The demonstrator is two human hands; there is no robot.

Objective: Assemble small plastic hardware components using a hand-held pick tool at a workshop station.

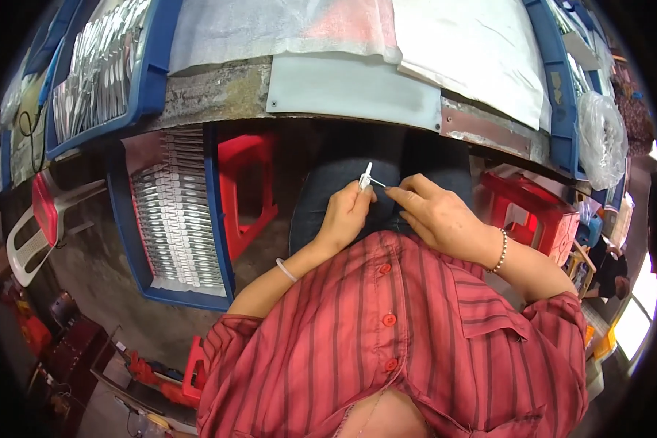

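Observation:
Above my lap, my left hand [344, 216] is closed, its thumb and fingertips pinching a small, narrow, white-and-silver piece [367, 174] that points up toward the table. My right hand [439, 216] faces it from the right, the thumb and index finger closed on a thin, light-coloured pin or rod [377, 182]. The other end of that rod meets the side of the white-and-silver piece. Both are too small to tell their exact kind.
A blue tray [226, 263] with rows of slim metal pieces stands to my left. Another blue tray [150, 80] of metal pieces rests on the worktable. A pale plate [354, 87] lies along the table's near edge. Red stools [248, 190] and a clear plastic bag [602, 142] flank me.

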